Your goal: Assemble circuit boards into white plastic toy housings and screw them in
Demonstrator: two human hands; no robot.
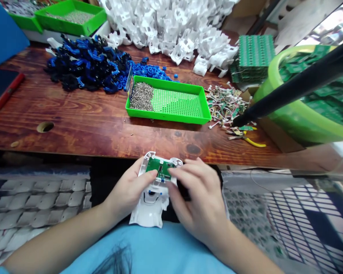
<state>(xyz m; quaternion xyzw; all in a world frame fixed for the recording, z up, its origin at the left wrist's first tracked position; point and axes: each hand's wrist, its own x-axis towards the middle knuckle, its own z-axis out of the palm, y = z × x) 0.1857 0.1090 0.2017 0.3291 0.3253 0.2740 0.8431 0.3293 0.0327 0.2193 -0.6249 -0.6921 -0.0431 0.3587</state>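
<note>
A white plastic housing with a green circuit board in its upper part is held above my lap, just off the table edge. My left hand grips the housing from the left, its thumb lying on the board. Over the right side of the board is my right hand, slightly blurred. Its index fingertip reaches the board's right edge, while the thumb stays apart below; nothing shows between them. Small blue parts sit on the housing below the board.
On the wooden table stands a green tray with small screws. Behind are blue-and-black parts and piled white housings. Wired connectors, yellow-handled pliers, stacked boards and a green tub are right. A black bar crosses there.
</note>
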